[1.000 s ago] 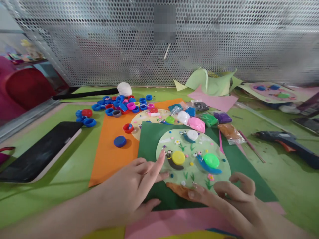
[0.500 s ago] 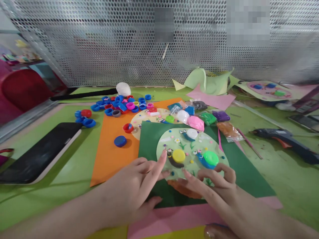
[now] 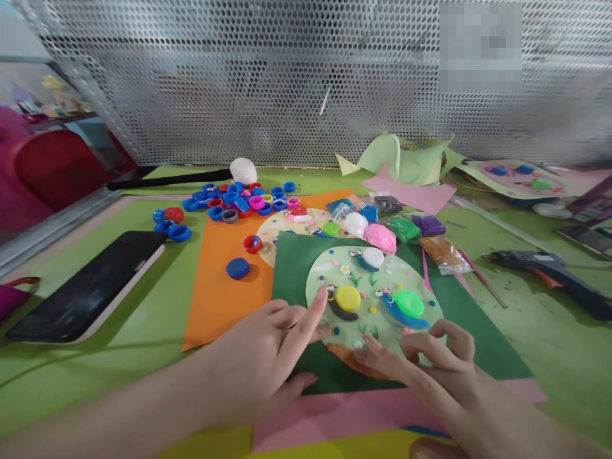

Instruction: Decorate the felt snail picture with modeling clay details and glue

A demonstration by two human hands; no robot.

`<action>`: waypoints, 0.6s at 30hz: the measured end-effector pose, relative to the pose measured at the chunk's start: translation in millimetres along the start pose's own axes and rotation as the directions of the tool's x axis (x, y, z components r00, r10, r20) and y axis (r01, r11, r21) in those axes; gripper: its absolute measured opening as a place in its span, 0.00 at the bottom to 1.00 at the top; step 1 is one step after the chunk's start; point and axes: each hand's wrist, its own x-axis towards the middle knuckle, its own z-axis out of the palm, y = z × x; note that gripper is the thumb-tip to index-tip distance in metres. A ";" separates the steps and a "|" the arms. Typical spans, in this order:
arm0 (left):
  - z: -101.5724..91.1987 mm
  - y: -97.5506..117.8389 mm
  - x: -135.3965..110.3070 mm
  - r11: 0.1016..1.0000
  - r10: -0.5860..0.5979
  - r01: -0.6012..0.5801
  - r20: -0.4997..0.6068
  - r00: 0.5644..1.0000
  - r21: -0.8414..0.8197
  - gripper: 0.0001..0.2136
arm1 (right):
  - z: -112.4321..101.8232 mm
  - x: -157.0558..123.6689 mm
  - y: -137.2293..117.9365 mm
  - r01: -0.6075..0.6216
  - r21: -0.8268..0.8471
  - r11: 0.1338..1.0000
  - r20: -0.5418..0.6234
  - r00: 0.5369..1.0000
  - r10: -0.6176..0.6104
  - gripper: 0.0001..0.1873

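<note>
My left hand (image 3: 280,344) rests on the dark green paper, its index finger stretched out to the head of a dark clay snail (image 3: 342,312) with a yellow cap shell. My right hand (image 3: 444,366) has its index finger straight, touching the pale green rounded paper (image 3: 401,264) just above a brown clay strip (image 3: 354,361) along the lower edge; its other fingers are bent. A small white dot (image 3: 357,345) lies beside that fingertip. Also on the paper are a blue snail (image 3: 399,312) with a green cap and a smaller snail with a white cap (image 3: 373,257).
Bottle caps (image 3: 239,199) lie piled at the back left, near a phone (image 3: 86,287). Bagged clay (image 3: 381,237) sits behind the green paper. A glue gun (image 3: 549,274) and a pink stick (image 3: 484,278) lie right. A perforated metal panel (image 3: 262,95) stands behind.
My right index fingertip has slid slightly right and down, uncovering a white dot. My left hand keeps its place by the dark snail. The whole view has shifted a little.
</note>
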 end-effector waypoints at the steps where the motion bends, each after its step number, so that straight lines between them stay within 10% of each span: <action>1: 0.0 0.1 -0.3 1.000 -0.005 0.005 -0.001 1.000 -0.006 0.45 | -0.5 -1.7 -0.3 -0.015 -0.001 1.000 0.006 1.000 0.015 0.36; 18: 13.6 -8.8 -5.0 0.995 -0.010 0.029 -0.191 0.981 0.096 0.35 | -11.7 -13.4 10.7 -0.133 0.198 0.971 0.048 0.991 0.125 0.31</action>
